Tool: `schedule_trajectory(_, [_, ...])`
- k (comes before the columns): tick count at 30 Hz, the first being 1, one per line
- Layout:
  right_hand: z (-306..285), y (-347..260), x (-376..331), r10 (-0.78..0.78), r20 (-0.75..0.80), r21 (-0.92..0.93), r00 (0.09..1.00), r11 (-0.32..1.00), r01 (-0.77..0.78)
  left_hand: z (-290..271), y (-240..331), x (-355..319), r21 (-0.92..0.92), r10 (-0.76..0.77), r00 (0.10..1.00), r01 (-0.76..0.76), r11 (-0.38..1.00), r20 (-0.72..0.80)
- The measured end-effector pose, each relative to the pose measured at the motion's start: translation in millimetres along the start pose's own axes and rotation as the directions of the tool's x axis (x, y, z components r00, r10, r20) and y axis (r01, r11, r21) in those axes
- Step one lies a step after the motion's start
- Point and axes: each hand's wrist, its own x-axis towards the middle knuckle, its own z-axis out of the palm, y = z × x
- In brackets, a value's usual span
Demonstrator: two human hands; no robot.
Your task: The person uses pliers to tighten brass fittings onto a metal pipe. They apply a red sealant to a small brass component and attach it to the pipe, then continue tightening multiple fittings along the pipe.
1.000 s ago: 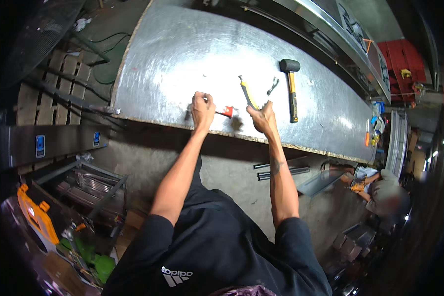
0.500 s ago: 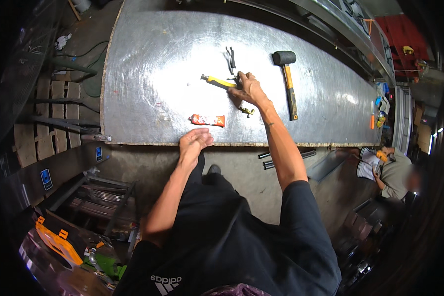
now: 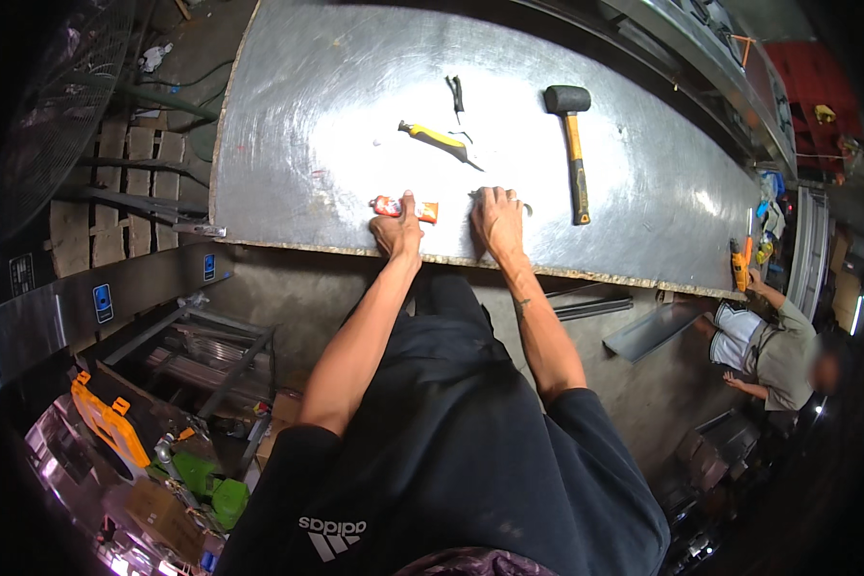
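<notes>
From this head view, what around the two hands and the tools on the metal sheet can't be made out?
- Small thing under the right hand: fingers cover it; only a bit shows at its right.
- Orange tube: the left hand covers its middle; hold or mere touch unclear.
- Dark tool beyond the yellow-handled tool: too small to identify.
- Hammer: glare washes out the metal sheet nearby.

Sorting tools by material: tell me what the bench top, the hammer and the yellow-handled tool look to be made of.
Bench top: sheet metal, probably steel, with a dull brushed sheen and a white glare patch. Hammer: matte black head, possibly rubber or painted steel; yellow shaft with a black grip, likely fibreglass or plastic. Yellow-handled tool: glossy plastic-looking handle and a dark metal tip.
</notes>
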Motion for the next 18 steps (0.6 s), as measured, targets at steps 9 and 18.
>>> schedule_trajectory(9, [17, -3, -38, 0.395, 0.210, 0.907, 0.894, 0.262, -0.329, 1, -83, 119, 0.474, 0.888, 0.454, -0.800, 0.368, 0.078])
schedule_trajectory(18, [-75, 5, -45, 0.322, 0.420, 0.887, 0.849, 0.052, -0.459, -49, 7, -51, -0.469, 0.497, 0.781, -0.301, 0.831, 0.379])
